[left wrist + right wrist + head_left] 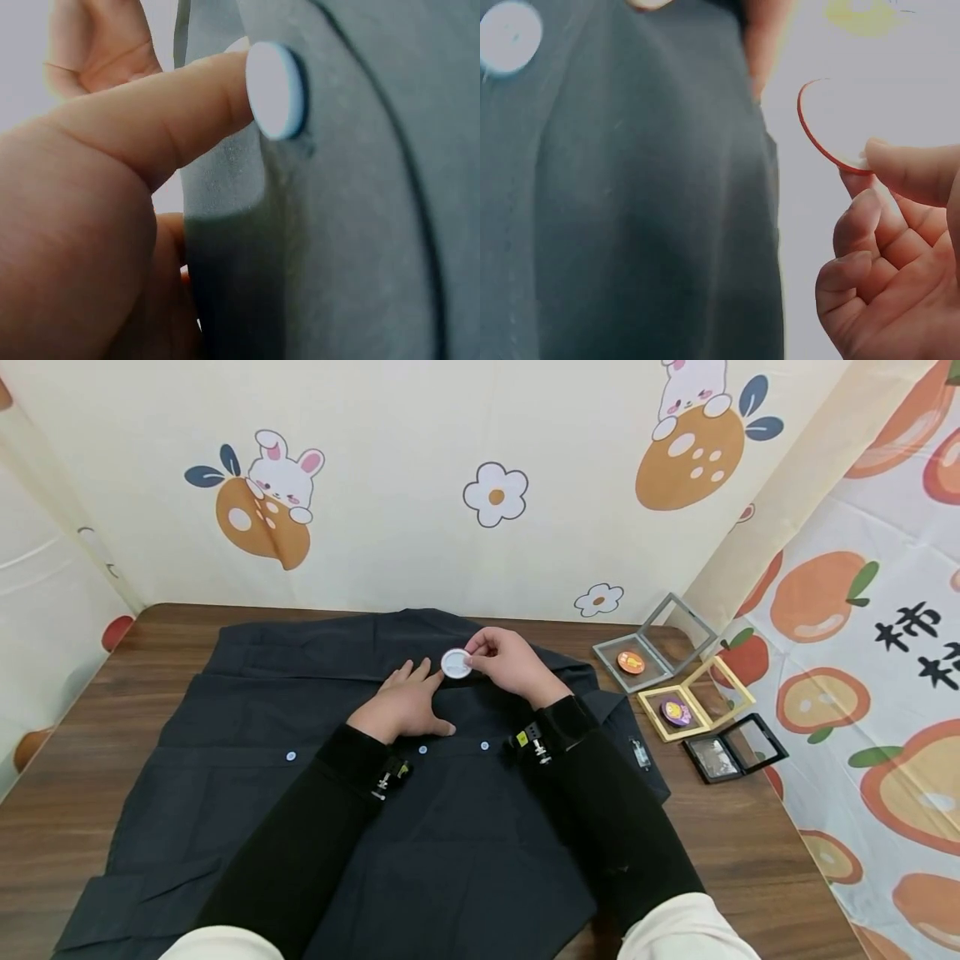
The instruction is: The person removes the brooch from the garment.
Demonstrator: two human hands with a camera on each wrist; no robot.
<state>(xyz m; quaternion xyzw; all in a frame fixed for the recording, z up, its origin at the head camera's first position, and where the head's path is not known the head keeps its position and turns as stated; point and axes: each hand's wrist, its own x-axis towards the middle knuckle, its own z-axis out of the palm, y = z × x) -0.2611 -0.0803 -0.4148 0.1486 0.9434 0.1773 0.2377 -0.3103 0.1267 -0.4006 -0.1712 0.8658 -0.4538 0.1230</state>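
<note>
A dark navy shirt (pixel 225 793) lies spread over the table. My right hand (pixel 513 664) pinches a round white disc (pixel 454 663) by its edge, thumb against fingers, above the upper part of the shirt. The right wrist view shows a thin red rim on the disc (pixel 821 145); its face there is washed out. Just left of it, my left hand (pixel 405 706) rests on the cloth with spread fingers. Below that hand is a small pale button (pixel 422 750). In the left wrist view, the thumb's tip appears beside a button (pixel 274 91); whether they touch I cannot tell.
At the right stand three opened display cases: grey (pixel 649 677) with an orange badge (pixel 631 662), yellow (pixel 694 707) with a purple badge (pixel 676 712), and black (pixel 732 752) with something shiny. A small silvery piece (pixel 640 754) lies on the shirt's right edge.
</note>
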